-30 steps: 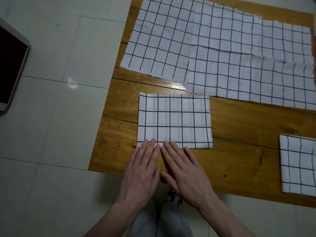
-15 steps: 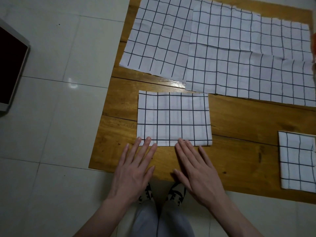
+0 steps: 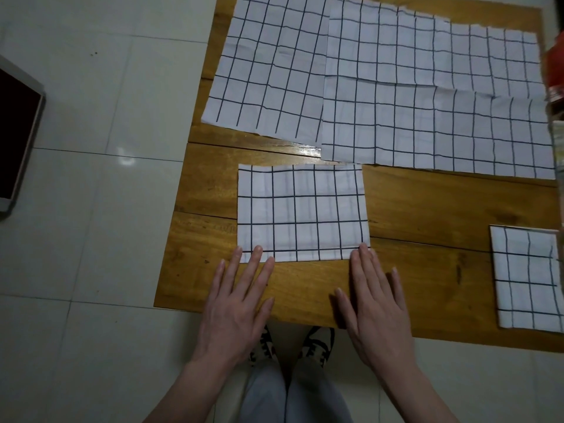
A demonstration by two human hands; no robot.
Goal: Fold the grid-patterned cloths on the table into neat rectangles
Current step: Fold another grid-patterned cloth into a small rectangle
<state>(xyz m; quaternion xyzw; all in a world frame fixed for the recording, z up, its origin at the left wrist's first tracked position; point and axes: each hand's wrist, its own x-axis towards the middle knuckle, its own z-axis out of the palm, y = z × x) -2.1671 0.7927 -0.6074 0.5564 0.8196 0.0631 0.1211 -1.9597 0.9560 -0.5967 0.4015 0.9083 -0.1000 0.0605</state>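
Wooden table (image 3: 427, 215) under you; two flat cloths (image 3: 427, 96) lie far side, unfolded; folded cloth (image 3: 302, 212) sits dead ahead, long axis left-right; your left hand (image 3: 235, 309) and right hand (image 3: 375, 312) lie open, empty, fingertips on its near corners, equally close.

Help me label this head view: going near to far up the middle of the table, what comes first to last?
left hand → folded cloth → bare wood strip → unfolded cloths.
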